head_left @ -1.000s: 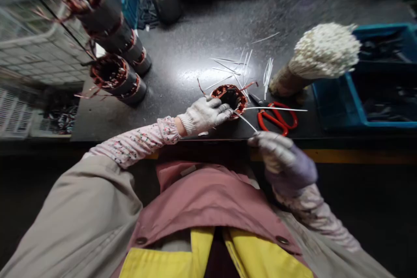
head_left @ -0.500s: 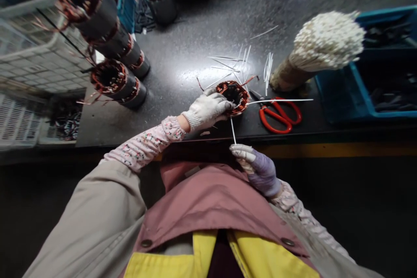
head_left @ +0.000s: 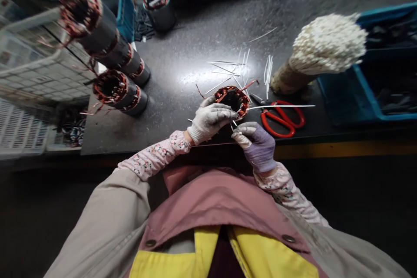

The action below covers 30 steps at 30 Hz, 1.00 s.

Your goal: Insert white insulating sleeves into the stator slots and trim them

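A motor stator (head_left: 243,103) with copper windings stands near the table's front edge, its open top facing up. My left hand (head_left: 213,118), in a white glove, is wrapped round its near left side, fingertips at the rim. My right hand (head_left: 256,141), in a purple and white glove, pinches a thin white tie cord (head_left: 233,125) just in front of the stator. Another white cord (head_left: 283,106) sticks out from the stator to the right, over red-handled scissors (head_left: 278,121) whose tips lie beside the stator.
Loose white cords (head_left: 228,67) lie behind the stator. A thick bundle of white cords (head_left: 329,43) stands at right, beside blue bins (head_left: 345,91). Stacked stators (head_left: 110,47) stand at left by a white crate (head_left: 29,63); another stator (head_left: 161,15) is farther back.
My right hand has moved up from below the table edge to the stator, and the cord length showing between it and the stator is much shorter. My left hand stays on the stator.
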Tool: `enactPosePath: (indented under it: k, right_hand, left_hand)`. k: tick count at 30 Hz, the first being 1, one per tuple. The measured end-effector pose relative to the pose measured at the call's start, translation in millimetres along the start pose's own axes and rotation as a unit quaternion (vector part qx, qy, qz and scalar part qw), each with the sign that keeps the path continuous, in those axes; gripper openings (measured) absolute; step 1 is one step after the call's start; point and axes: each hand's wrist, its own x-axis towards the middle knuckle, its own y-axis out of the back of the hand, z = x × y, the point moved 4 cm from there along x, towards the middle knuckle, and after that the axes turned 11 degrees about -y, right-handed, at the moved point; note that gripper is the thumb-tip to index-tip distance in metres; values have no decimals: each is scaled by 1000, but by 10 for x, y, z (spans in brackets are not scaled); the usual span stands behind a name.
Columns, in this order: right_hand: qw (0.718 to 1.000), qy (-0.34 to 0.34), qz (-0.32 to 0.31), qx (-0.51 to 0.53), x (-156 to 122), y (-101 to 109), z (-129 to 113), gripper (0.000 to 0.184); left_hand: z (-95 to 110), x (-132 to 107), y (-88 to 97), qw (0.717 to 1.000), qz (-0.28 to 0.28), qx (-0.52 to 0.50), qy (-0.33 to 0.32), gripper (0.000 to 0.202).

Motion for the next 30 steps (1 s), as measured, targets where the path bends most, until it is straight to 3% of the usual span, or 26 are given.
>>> enactPosePath:
  k: [4, 9, 14, 20, 25, 28, 30]
  right_hand:
    - [996, 19, -24, -83, 98, -3, -106, 10]
    - [988, 16, -17, -152, 300, -79, 54, 17]
    - [986, 24, -63, -156, 206, -14, -55, 17]
    - [983, -20, -38, -177, 282, -75, 70, 30]
    - [950, 52, -33, -306, 374, -97, 9, 35]
    - [930, 96, -91, -342, 243, -5, -163, 35]
    - [933, 123, -139, -307, 95, 107, -278, 33]
  left_hand:
    - [-7, 6, -15, 999, 2, 7, -37, 27]
    - [-17, 0, -16, 999, 3, 23, -48, 30]
    - [-23, 27, -19, 999, -1, 16, -28, 29]
    - [-27, 32, -44, 997, -72, 28, -5, 26]
    - [-36, 48, -46, 995, -94, 34, 4, 25]
    - [-35, 89, -29, 994, -101, 30, 23, 22]
    - [-35, 122, 8, 995, -92, 22, 32, 21]
